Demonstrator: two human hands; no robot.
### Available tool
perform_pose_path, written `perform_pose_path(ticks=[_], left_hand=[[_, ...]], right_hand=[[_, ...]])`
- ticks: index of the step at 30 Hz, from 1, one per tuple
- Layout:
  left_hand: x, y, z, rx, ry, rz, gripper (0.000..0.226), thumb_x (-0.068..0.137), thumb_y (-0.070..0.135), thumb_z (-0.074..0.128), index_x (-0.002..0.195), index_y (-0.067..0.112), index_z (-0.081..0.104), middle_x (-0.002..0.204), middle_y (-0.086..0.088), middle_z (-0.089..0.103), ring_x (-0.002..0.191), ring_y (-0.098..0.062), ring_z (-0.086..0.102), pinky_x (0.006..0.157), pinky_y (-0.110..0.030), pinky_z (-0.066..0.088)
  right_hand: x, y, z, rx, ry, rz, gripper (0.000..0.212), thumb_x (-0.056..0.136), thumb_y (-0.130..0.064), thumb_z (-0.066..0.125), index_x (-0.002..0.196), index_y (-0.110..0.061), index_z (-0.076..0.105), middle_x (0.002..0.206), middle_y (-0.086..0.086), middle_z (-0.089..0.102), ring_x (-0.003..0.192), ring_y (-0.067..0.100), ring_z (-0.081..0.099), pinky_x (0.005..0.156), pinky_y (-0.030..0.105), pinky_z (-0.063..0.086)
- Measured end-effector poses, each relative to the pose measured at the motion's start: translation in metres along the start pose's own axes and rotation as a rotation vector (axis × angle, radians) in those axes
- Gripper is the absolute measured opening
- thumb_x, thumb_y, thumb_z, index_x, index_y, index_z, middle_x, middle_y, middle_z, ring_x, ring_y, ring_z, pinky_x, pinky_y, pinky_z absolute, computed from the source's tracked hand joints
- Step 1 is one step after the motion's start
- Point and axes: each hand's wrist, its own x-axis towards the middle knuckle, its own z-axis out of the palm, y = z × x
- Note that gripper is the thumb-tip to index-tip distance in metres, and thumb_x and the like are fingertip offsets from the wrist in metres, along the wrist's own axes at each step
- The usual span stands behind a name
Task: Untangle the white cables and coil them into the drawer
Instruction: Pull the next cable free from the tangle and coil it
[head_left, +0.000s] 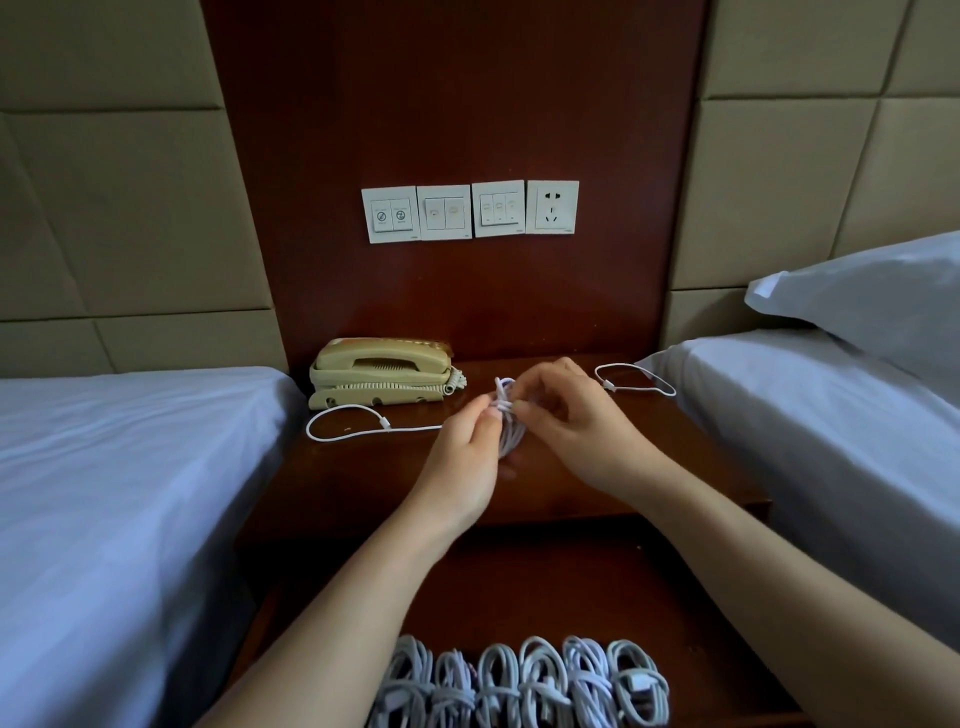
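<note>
Left hand (464, 442) and right hand (567, 415) pinch a white cable bundle (507, 422) just right of the phone (382, 375).
Its smooth loops hang over the glossy wood nightstand (363, 470), hemmed by two sheeted beds (130, 467); loose cables (415, 428) lie before and far right of the phone; six wrapped coils (524, 680) line the open drawer (519, 587) well before it.

A white cable bundle (506, 423) is seen between the left hand (462, 452) and the right hand (571, 421). White is also shown by the loose cable (340, 410) left of the left hand and by the coiled bundles (524, 680) below both hands. The telephone (382, 374) beyond the left hand is coloured cream, the nightstand (363, 478) beneath the hands dark reddish brown.
</note>
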Motion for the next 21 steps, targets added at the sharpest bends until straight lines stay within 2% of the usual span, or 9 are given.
perform_pose_path(ticks=[2, 5, 9, 12, 14, 16, 21], left_hand=[[0.002, -0.001, 0.000, -0.039, -0.023, -0.006, 0.036, 0.102, 0.013, 0.029, 0.087, 0.031, 0.056, 0.084, -0.005, 0.060, 0.068, -0.014, 0.053, 0.061, -0.030, 0.046], [0.005, -0.003, -0.001, -0.024, -0.050, -0.042, 0.035, 0.101, 0.013, 0.031, 0.085, 0.024, 0.059, 0.079, -0.004, 0.060, 0.063, -0.012, 0.054, 0.057, -0.026, 0.044], [0.008, -0.005, -0.003, 0.022, -0.073, -0.064, 0.033, 0.100, 0.011, 0.032, 0.082, 0.017, 0.058, 0.073, -0.003, 0.059, 0.055, -0.011, 0.053, 0.050, -0.023, 0.039], [0.008, -0.006, -0.003, 0.035, -0.075, -0.070, 0.033, 0.099, 0.011, 0.031, 0.084, 0.016, 0.059, 0.074, -0.003, 0.060, 0.054, -0.010, 0.052, 0.050, -0.023, 0.039], [0.007, -0.006, -0.003, 0.037, -0.067, -0.070, 0.033, 0.100, 0.011, 0.030, 0.084, 0.017, 0.059, 0.074, -0.003, 0.060, 0.056, -0.010, 0.052, 0.051, -0.022, 0.039], [0.007, -0.006, -0.002, 0.024, -0.040, -0.065, 0.034, 0.100, 0.012, 0.030, 0.084, 0.017, 0.059, 0.074, -0.005, 0.060, 0.057, -0.012, 0.052, 0.051, -0.023, 0.039], [0.007, -0.008, -0.002, 0.014, -0.002, -0.056, 0.035, 0.100, 0.014, 0.029, 0.084, 0.015, 0.059, 0.073, -0.011, 0.060, 0.060, -0.017, 0.051, 0.054, -0.027, 0.040]], right_hand=[[-0.001, 0.000, -0.002, -0.045, 0.048, -0.050, 0.016, 0.090, -0.014, 0.060, 0.104, -0.021, 0.059, 0.089, -0.004, 0.046, 0.074, 0.006, 0.047, 0.068, 0.013, 0.039], [-0.004, 0.002, -0.009, -0.105, -0.030, -0.089, 0.029, 0.091, -0.017, 0.059, 0.119, -0.022, 0.058, 0.101, -0.011, 0.043, 0.081, 0.000, 0.049, 0.071, 0.009, 0.040], [-0.005, 0.009, -0.014, -0.157, -0.066, -0.133, 0.030, 0.089, -0.023, 0.062, 0.118, -0.019, 0.058, 0.113, -0.008, 0.044, 0.089, -0.007, 0.049, 0.070, 0.005, 0.037], [-0.006, 0.010, -0.014, -0.155, -0.077, -0.119, 0.023, 0.089, -0.025, 0.062, 0.110, -0.021, 0.054, 0.103, -0.010, 0.054, 0.085, 0.000, 0.052, 0.066, 0.011, 0.039], [-0.007, 0.010, -0.013, -0.154, -0.073, -0.114, 0.021, 0.089, -0.025, 0.061, 0.107, -0.021, 0.052, 0.095, -0.011, 0.059, 0.079, -0.002, 0.054, 0.064, 0.012, 0.040], [-0.007, 0.010, -0.012, -0.163, -0.049, -0.133, 0.021, 0.088, -0.025, 0.062, 0.107, -0.021, 0.053, 0.094, -0.010, 0.062, 0.081, -0.001, 0.057, 0.067, 0.014, 0.043], [-0.007, 0.008, -0.009, -0.173, 0.001, -0.160, 0.020, 0.088, -0.025, 0.063, 0.106, -0.018, 0.058, 0.091, -0.005, 0.067, 0.081, 0.011, 0.063, 0.071, 0.033, 0.049]])
